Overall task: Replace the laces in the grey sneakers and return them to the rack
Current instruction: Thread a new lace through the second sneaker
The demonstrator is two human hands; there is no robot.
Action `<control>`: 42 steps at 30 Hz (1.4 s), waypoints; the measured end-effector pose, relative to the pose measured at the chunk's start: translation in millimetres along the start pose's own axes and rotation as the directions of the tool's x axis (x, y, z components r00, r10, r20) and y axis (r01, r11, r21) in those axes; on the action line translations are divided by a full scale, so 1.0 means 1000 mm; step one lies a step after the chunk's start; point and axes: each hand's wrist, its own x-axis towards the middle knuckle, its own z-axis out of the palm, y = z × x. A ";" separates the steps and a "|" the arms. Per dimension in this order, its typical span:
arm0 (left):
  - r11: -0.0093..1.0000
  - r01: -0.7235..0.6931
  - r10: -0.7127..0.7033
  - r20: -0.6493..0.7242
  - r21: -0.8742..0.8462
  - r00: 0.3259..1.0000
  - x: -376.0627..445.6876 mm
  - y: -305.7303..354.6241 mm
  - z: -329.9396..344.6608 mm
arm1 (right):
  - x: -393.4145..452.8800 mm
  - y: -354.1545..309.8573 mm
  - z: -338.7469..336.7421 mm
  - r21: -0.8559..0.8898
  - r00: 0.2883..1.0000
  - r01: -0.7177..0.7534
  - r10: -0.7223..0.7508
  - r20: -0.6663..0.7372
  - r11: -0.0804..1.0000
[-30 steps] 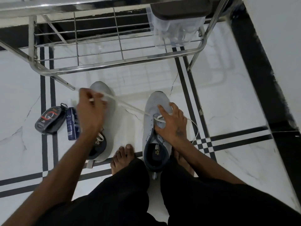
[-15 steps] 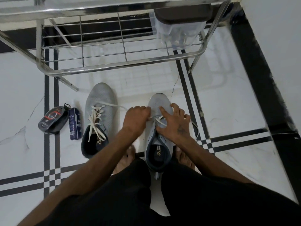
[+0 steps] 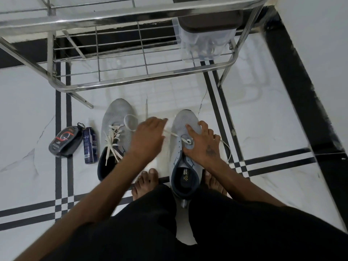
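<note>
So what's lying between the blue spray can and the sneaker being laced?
In the head view, the other grey sneaker, already laced, lies between the spray can and the sneaker being laced, with the left hand over the gap.

Sneakers [image 3: 118, 119] grey mesh cloth; rack [image 3: 131, 17] shiny metal; floor [image 3: 263, 129] glossy marble.

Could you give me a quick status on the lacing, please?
Left hand pulling lace; right hand steadying right sneaker. Left sneaker already laced. Nothing in the way.
</note>
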 end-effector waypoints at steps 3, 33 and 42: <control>0.998 0.040 -0.033 0.127 -0.048 0.991 0.015 0.027 0.016 | -0.001 0.000 0.001 -0.006 1.000 -0.006 0.006 0.002 1.000; 0.966 0.134 -0.104 0.141 -0.222 0.985 0.005 0.021 0.017 | -0.001 0.033 -0.014 0.522 0.989 -0.047 -0.035 0.146 0.852; 0.937 0.179 -0.150 0.117 -0.300 0.982 0.014 0.019 0.022 | -0.001 0.038 0.000 0.414 0.993 0.114 -0.096 -0.064 0.903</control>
